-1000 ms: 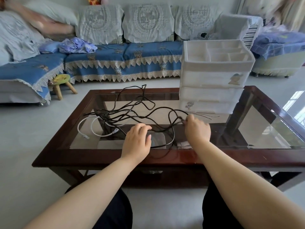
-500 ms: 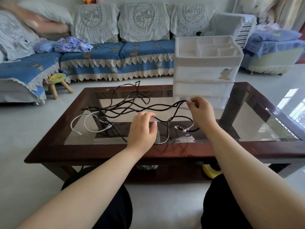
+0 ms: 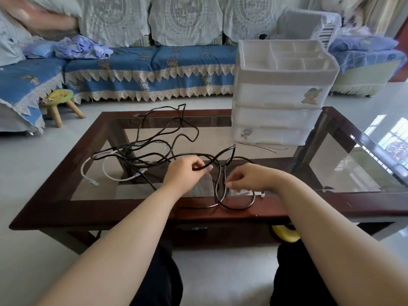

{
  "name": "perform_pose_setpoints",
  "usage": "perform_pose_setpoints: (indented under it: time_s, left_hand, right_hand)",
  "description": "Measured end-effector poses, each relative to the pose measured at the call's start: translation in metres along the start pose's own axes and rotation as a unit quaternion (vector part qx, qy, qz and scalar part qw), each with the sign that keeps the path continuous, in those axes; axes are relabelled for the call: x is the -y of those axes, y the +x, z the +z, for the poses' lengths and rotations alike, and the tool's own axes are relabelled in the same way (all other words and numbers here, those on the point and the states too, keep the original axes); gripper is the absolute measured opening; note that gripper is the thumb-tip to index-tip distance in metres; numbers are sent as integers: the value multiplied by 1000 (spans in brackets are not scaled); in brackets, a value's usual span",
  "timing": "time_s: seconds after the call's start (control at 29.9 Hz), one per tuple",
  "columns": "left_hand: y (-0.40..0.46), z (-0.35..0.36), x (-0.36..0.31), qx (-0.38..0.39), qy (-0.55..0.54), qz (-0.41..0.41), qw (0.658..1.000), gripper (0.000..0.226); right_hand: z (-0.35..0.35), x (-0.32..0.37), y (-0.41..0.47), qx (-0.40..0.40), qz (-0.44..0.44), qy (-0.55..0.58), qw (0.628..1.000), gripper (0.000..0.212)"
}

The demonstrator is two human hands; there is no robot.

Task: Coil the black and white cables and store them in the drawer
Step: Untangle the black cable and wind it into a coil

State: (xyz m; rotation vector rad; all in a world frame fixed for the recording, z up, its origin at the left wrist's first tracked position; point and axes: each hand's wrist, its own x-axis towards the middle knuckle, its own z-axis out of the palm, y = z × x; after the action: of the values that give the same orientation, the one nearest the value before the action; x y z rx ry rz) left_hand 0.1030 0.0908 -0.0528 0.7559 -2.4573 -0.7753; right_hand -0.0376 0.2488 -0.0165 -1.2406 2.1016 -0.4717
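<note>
Left hand [image 3: 184,171]: fingers curled round black cable [image 3: 154,138], mid tabletop.
Right hand [image 3: 249,176]: pinching same cable near front edge.
White cable [image 3: 106,171]: left side of tabletop.
Drawer unit [image 3: 278,100]: back right of tabletop.

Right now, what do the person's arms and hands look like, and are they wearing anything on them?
Both forearms are bare, with no sleeves in view. The left hand and right hand wear no gloves, and no rings, watch or bracelets show. Dark trousers cover the legs below.
</note>
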Motion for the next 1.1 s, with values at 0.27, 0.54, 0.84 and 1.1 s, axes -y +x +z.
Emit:
perform_pose_setpoints:
  time_s: [0.27,0.54,0.84,1.1]
  left_hand:
    - [1,-29,-4,-40,-204,-67,976,25]
    - [-1,-49,6,-55,-334,-112,934,29]
    - [-8,-65,15,-23,-410,-160,898,50]
    - [-24,-63,8,231,-157,-145,949,42]
  right_hand:
    - [-4,-17,33,-204,117,45,971,62]
    - [31,-9,33,23,141,-206,968,84]
    - [51,2,7,-6,78,-358,931,31]
    - [45,38,2,-202,-63,37,977,9]
